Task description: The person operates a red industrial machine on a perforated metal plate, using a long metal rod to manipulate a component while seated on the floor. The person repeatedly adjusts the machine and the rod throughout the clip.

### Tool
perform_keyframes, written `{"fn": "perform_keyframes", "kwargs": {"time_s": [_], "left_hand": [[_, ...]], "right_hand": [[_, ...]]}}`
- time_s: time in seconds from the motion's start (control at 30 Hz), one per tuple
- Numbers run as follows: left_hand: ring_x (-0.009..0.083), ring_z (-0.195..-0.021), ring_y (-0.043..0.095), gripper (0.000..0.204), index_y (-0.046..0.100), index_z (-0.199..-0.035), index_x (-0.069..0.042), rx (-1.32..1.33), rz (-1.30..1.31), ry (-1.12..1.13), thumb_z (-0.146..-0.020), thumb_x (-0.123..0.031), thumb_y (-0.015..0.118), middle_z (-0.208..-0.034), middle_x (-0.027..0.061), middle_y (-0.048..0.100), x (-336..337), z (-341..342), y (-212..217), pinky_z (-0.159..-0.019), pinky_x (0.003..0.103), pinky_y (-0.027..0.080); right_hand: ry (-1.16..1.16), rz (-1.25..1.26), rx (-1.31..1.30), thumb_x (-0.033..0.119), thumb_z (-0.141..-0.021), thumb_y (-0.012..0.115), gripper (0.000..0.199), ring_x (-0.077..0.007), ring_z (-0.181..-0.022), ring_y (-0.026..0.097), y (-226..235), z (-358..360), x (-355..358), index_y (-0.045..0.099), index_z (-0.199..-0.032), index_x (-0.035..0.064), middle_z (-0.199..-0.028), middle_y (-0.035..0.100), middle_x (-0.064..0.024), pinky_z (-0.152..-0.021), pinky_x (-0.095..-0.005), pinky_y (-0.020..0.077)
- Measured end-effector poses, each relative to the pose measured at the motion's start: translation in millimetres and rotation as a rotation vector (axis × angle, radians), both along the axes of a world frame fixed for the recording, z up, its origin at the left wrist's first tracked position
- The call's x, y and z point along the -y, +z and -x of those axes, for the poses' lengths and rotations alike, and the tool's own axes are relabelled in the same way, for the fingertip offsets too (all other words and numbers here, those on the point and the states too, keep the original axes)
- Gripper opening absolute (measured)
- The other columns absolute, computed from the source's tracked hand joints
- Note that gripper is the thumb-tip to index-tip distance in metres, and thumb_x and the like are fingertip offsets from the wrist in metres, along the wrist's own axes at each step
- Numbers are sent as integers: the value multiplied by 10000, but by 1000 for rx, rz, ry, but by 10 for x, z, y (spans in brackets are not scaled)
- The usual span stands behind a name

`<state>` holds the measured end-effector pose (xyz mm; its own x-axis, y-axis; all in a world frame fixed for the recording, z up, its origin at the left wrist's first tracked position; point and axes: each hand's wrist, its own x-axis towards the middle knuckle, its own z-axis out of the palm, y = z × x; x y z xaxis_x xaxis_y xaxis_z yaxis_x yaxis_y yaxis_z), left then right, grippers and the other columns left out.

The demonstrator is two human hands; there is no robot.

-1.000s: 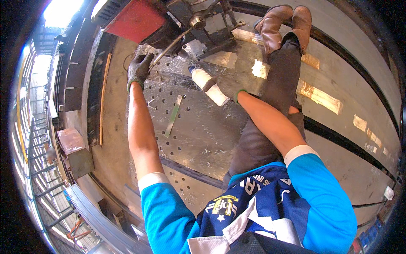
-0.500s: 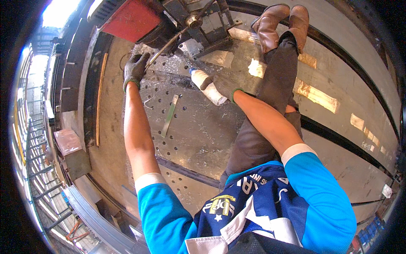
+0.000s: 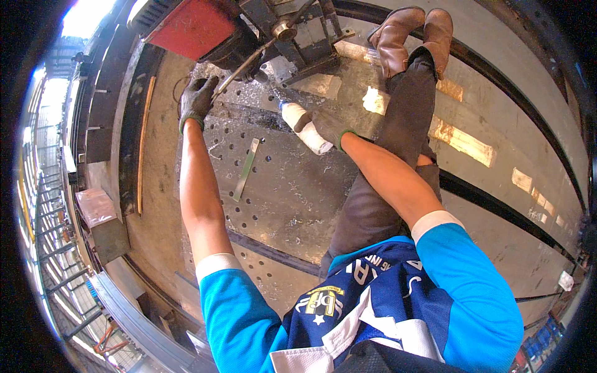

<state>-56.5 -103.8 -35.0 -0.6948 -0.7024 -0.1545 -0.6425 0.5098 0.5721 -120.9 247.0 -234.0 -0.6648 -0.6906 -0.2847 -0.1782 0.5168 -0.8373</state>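
Note:
My left hand (image 3: 198, 101), in a dark glove, is closed on the lower end of a metal lever (image 3: 249, 62). That lever slants up to a round hub on a red and black drilling machine (image 3: 196, 30). My right hand (image 3: 326, 126), also gloved, is wrapped around a white squeeze bottle (image 3: 293, 115). Its blue-tipped nozzle points up-left toward the foot of the machine, where metal shavings lie scattered. Beneath both hands is a dark steel plate (image 3: 292, 186) with rows of drilled holes. A narrow green and silver strip (image 3: 247, 169) lies on it between my forearms.
My outstretched legs end in brown boots (image 3: 398, 40) at the upper right, beside the machine. Long steel beams (image 3: 497, 205) with dark gaps run along the right. A metal box (image 3: 106, 227) stands at the left, near a long thin strip of wood (image 3: 147, 146).
Both hands keep their holds on the lever and the bottle. The whole view has shifted very slightly; nothing else visibly differs.

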Motion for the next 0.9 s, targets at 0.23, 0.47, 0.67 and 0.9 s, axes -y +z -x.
{"fn": "perform_keyframes", "kwargs": {"time_s": [0.23,0.47,0.67,0.9], "left_hand": [[206,-818,733,568,772,-1233,-23,14,13,-5,-949,-514,746,-1035,116,800,-47,-17,37,-728,363,572],[178,-746,695,520,785,-1192,-36,-35,0,3,-963,-500,740,-959,83,770,8,-14,-54,-681,348,548],[201,-782,723,546,779,-1221,-35,-22,1,-4,-956,-510,737,-1018,117,799,1,-20,-46,-710,362,565],[206,-782,726,535,784,-1213,-39,-22,15,-11,-963,-508,728,-1011,120,799,-52,-26,-9,-709,365,565]], "right_hand": [[24,5,35,282,-1084,296,520,-417,-1238,641,-116,53,62,794,-1144,145,-1306,696,-267,-1152,-463,438],[110,-40,6,319,-1127,311,512,-449,-1326,612,91,67,-28,666,-1359,32,-1438,636,-278,-1155,-561,437],[70,-21,-4,316,-1118,342,490,-440,-1299,630,-64,50,12,668,-1351,35,-1420,650,-267,-1125,-559,461],[94,-27,-18,347,-1116,361,506,-432,-1288,642,-303,95,103,670,-1366,34,-1420,659,-256,-1122,-554,462]]}}
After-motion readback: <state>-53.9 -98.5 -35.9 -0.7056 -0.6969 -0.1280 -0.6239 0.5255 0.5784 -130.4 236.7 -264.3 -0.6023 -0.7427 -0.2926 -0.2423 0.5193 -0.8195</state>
